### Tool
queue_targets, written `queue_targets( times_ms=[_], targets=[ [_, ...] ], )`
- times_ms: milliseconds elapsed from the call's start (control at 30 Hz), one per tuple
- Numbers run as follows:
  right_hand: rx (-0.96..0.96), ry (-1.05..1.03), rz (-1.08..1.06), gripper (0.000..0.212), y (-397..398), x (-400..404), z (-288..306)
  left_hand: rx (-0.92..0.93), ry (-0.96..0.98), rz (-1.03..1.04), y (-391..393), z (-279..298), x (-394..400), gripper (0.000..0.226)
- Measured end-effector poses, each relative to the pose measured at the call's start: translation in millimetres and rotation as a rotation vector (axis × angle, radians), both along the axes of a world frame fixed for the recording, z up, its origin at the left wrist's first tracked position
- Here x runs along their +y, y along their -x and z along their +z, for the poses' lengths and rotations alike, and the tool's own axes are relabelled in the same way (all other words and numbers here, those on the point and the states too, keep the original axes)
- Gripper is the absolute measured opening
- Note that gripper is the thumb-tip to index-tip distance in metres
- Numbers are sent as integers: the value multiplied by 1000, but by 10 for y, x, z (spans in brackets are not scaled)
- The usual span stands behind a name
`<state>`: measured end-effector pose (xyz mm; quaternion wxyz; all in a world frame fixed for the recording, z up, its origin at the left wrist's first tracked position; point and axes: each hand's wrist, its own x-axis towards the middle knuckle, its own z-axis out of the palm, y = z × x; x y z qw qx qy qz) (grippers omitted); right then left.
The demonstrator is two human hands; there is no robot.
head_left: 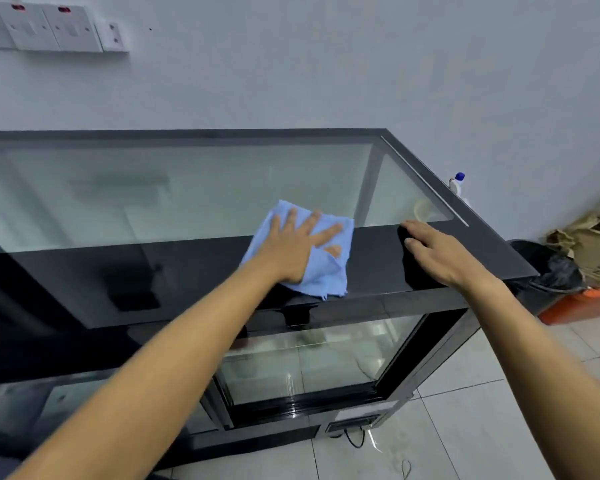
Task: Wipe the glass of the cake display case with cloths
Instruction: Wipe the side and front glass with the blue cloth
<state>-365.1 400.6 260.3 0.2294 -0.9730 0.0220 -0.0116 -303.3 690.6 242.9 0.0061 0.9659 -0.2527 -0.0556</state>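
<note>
A black-framed cake display case stands against the wall, with a clear glass top and glass sides. A light blue cloth lies on the top, half on the clear pane and half on the black front band. My left hand presses flat on the cloth with its fingers spread. To its right, my right hand rests flat on the black band with fingers straight, near the case's right end; a dark patch lies under it, and I cannot tell if that is a cloth or a reflection.
A bottle with a blue cap stands behind the case's right end. A black bin and a crumpled brown bag sit on the floor at the right. Wall sockets are at the top left. A cable trails on the tiles below.
</note>
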Motion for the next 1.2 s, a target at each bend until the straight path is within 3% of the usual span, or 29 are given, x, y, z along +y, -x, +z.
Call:
queue_targets(
  times_ms=[67,133,233,300,400,567,667,733,833,933,1000,1067,1200],
  targets=[
    [-10,29,49,50,50,-225,-44,12,38,-145,563,-24,-244,62],
    [3,74,88,52,65,-397,-80,-2,75,-138,747,-22,-70,74],
    [37,161,79,53,93,-747,-81,-13,-28,113,385,-69,434,61],
    [26,157,60,53,132,-953,-75,-36,-106,346,30,-54,563,77],
    [-19,107,73,52,163,-1061,-133,-19,-85,457,-428,12,35,71],
    [-262,-56,-48,30,357,-1214,-187,9,-65,277,-487,114,-1653,67],
    [-198,-162,-29,40,486,-1459,-213,12,-80,-32,154,62,-2251,64],
    [-166,-205,32,46,510,-1578,-227,-8,7,-129,557,-3,-2205,61],
    [-173,-201,97,46,488,-1642,-290,5,70,-92,731,-24,-1721,75],
    [-186,-196,99,47,463,-1640,-313,-21,-59,124,191,26,-1523,70],
    [-186,-175,97,47,461,-1615,-333,-45,-137,194,-233,46,-1764,61],
    [-217,-184,79,45,480,-1582,-344,-19,-68,228,-515,66,-2221,60],
    [-258,-403,-10,22,574,-1551,-338,-3,-52,60,-534,122,-3107,61]
  ],
)
